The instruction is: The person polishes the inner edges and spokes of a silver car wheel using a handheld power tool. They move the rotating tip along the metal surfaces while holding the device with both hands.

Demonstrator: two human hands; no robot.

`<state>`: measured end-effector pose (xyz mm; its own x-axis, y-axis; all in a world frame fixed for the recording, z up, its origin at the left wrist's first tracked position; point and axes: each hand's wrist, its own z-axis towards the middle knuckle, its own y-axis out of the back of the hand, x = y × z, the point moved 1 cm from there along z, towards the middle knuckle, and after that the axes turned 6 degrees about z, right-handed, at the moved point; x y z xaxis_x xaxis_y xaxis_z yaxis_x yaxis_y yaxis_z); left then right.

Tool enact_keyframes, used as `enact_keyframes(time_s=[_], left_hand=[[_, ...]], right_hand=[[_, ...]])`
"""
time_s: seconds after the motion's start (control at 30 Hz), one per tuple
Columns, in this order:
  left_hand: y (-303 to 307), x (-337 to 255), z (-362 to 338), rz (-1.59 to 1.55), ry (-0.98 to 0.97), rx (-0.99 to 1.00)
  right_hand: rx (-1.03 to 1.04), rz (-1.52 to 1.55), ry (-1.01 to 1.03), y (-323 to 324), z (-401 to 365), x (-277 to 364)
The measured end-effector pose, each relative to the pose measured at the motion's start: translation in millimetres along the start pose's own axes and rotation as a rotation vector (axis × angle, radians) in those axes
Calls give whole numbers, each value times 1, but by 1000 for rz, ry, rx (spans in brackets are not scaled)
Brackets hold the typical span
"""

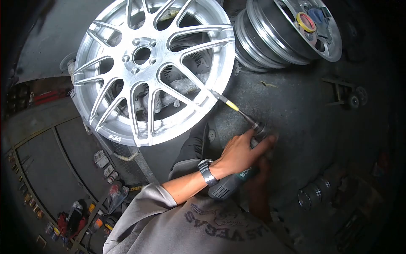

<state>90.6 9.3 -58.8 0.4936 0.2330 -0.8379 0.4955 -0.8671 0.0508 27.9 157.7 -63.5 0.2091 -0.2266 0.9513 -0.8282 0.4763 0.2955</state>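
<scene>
And here's the big silver wheel (146,34), the power tool (231,183) just below and right of it, its yellow-banded shaft (231,105) up against the rim side! Left hand (240,151) wraps the tool's neck; right hand (261,167), shadowed beside it, grip impossible to tell. Beyond the wheel's right edge, tape (305,22) rests on stacked wheels (264,36).

The grey sweatshirt (169,226) says "LAS VEGAS", the dark-green power tool (228,187) "DCA", the silver spoked wheel (165,130) apparently "DPE".
</scene>
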Motion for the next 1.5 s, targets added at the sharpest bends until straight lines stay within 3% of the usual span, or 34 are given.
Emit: enact_keyframes(time_s=[0.13, 0.2, 0.23, 0.3, 0.4, 0.43, 0.5, 0.53, 0.63, 0.7, 0.73, 0.8, 0.93, 1.0, 1.03, 1.1, 1.13, 1.2, 1.3, 1.4, 1.5], left_hand=[[3, 0, 7, -13, -23, 28], [1, 5, 3, 3, -27, 7], [-1, 6, 1, 2, -26, 7], [-3, 6, -2, -21, -53, -44], [2, 1, 6, -16, -13, 39], [3, 0, 6, -18, -14, 40], [5, -1, 5, 16, 0, 50], [6, -1, 3, 13, 0, 48], [11, -2, -6, 15, -42, 31], [15, -3, -8, -6, -39, 66], [17, -1, -8, -10, -39, 60], [20, 2, -7, 13, -66, 68], [29, -2, -14, 51, 32, 173], [26, 3, -13, 69, -2, 118], [26, 3, -10, 64, -4, 114], [25, 2, -2, 62, -9, 104], [23, 3, 0, 54, -9, 98], [18, 8, 5, 76, -44, 57], [13, 15, -2, 46, -94, -10], [19, 11, -6, 12, -35, 77], [24, 1, 1, 11, 26, 130]], right_hand=[[33, 157, -84, -4, -16, -38], [-230, 923, -343, -15, -17, -32], [-229, 923, -345, -14, -18, -32], [-127, 345, -238, -11, -20, -29], [18, 126, -174, -1, -9, -16], [18, 123, -174, -4, -6, -11], [-253, 823, -446, -15, -3, -6], [-249, 821, -448, -16, -5, -8], [-245, 629, -461, -18, -15, -15], [-89, 27, -249, -23, -16, -13], [-83, 25, -247, -22, -20, -18], [31, 219, -197, -18, -35, -34], [88, 158, -314, -26, -47, -42], [-139, 1034, -455, -30, -41, -40], [-133, 1029, -455, -28, -37, -35], [10, 252, -367, -24, -29, -25], [19, 246, -367, -23, -27, -30], [-274, 759, -513, -22, -22, -43], [-331, 949, -540, -26, -25, -33], [-264, 762, -395, -32, -22, -29], [-230, 890, -525, -29, -18, -23]])
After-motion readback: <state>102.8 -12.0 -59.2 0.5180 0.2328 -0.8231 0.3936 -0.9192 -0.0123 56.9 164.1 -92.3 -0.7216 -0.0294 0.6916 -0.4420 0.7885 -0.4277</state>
